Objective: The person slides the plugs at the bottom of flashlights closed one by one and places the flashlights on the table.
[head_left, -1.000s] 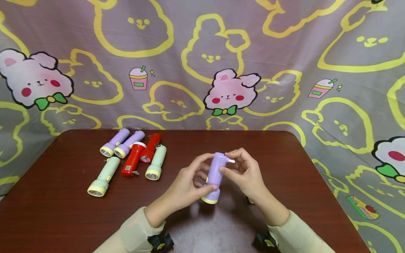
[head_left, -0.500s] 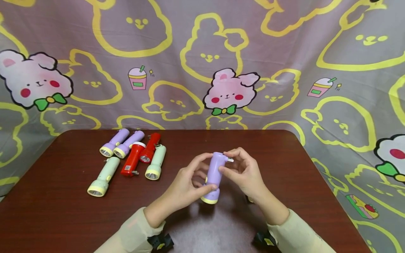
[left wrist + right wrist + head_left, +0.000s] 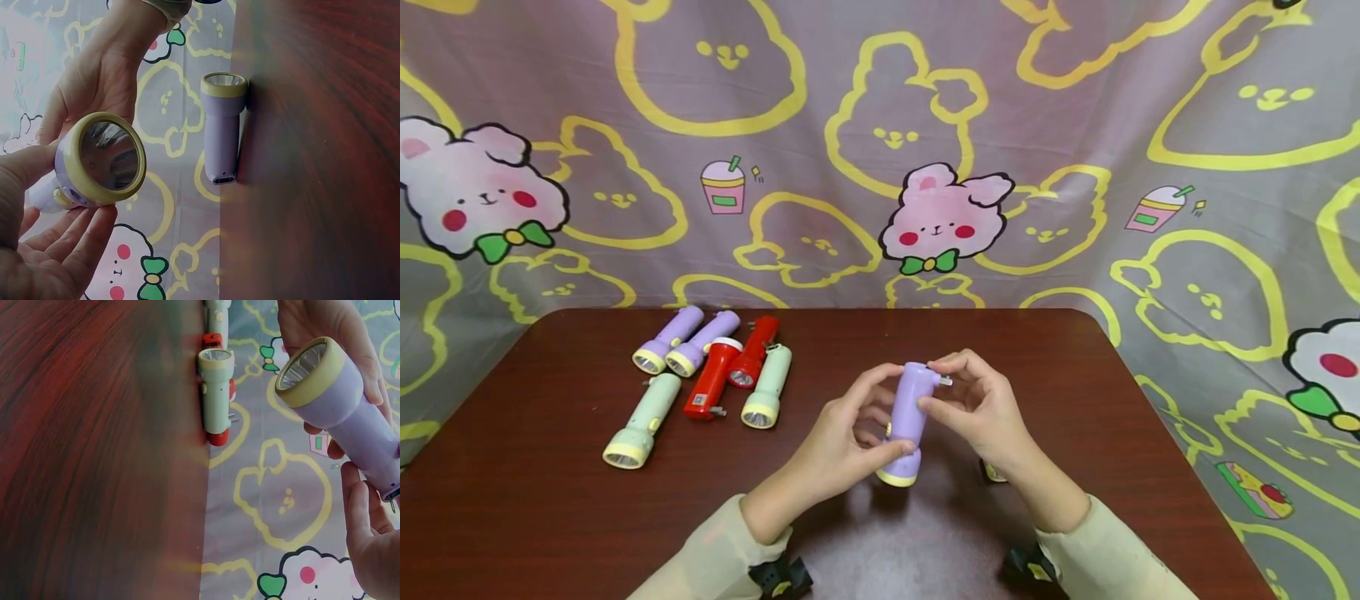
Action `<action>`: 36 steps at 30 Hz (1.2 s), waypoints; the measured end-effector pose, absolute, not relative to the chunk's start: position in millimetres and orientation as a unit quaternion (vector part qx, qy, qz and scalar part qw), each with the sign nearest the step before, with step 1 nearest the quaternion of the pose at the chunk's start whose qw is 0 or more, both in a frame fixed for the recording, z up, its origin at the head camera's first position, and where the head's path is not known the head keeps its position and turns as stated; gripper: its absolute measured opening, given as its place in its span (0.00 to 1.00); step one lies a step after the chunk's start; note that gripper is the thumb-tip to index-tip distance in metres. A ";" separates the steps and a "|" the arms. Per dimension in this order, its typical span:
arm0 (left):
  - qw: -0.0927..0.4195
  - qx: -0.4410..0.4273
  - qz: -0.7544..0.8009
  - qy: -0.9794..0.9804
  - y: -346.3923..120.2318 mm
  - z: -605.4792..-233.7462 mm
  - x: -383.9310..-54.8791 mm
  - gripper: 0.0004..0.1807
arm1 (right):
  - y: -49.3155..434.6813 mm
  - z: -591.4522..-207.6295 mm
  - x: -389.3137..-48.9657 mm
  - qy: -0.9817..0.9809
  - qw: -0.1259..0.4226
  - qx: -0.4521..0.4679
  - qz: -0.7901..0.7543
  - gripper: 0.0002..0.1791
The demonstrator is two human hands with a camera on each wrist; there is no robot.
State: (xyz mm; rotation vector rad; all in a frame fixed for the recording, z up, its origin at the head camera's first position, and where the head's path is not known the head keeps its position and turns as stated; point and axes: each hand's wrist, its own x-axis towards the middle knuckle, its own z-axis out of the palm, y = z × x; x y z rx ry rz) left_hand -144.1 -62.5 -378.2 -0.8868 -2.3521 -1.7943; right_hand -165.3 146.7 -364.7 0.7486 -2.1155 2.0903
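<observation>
A purple flashlight (image 3: 912,408) with a yellow rim is held above the table between both hands, its lens (image 3: 109,155) tilted down toward the person. My left hand (image 3: 838,429) grips it from the left, thumb near the head and forefinger at the tail end. From the other side my right hand (image 3: 988,408) pinches the tail, where metal plug prongs (image 3: 946,381) stick out. A yellow switch (image 3: 62,197) shows on its side in the left wrist view. Another purple flashlight (image 3: 222,128) lies on the table; in the head view the right hand and forearm hide most of it.
On the left of the brown table (image 3: 550,517) lie two purple flashlights (image 3: 668,339), two red ones (image 3: 713,379) and two pale green ones (image 3: 643,421). Several of these lie close together. A patterned curtain (image 3: 820,158) hangs behind the table and along its right side.
</observation>
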 end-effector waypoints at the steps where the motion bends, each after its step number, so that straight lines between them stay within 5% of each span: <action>1: 0.025 -0.286 -0.580 -0.762 -62.7 -378.3 -143.8 0.43 | 146.8 -364.6 -165.2 -0.691 0.037 0.244 0.679 0.20; 36: 0.026 -0.284 -0.581 -0.763 -63.6 -379.8 -141.3 0.42 | 148.3 -359.3 -167.7 -0.707 -0.005 0.270 0.653 0.21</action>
